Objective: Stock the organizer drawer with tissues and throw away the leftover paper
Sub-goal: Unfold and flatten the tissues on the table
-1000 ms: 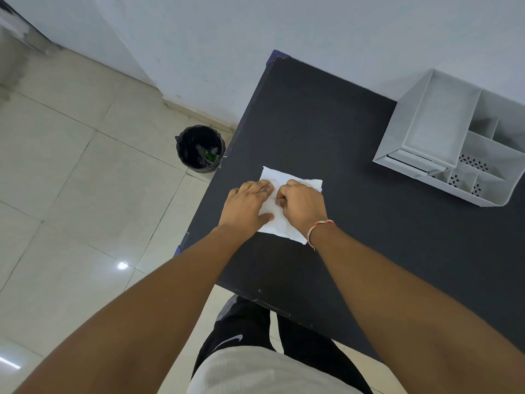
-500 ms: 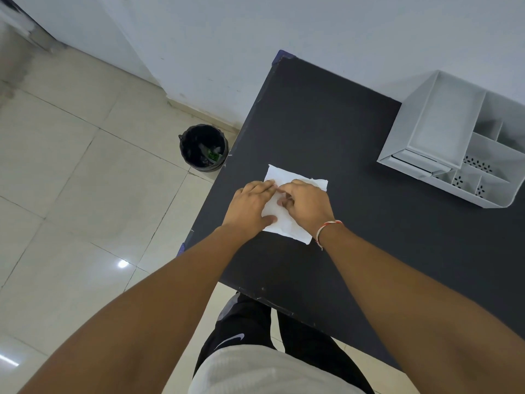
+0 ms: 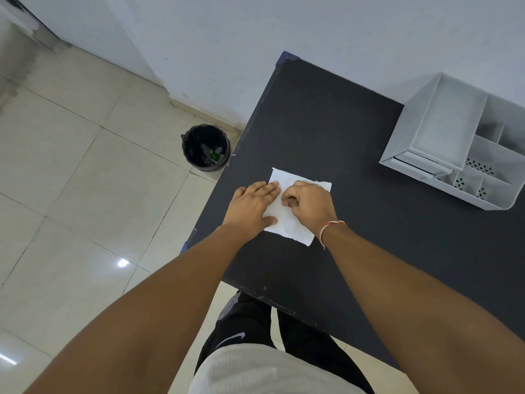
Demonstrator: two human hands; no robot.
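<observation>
Tissue flat on table, both hands pressing; organizer compartments bare.

We look steeply down from head height, close over the worktop. Our single wide view faces forward toward the wall.

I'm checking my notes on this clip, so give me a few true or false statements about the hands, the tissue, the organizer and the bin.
1. Both hands rest on the tissue. True: left hand, right hand.
2. The tissue lies inside the organizer. False: it lies on the black table, apart from the organizer.
3. The bin stands on the floor beside the table. True.
4. The bin stands on the table. False: on the floor.
</observation>
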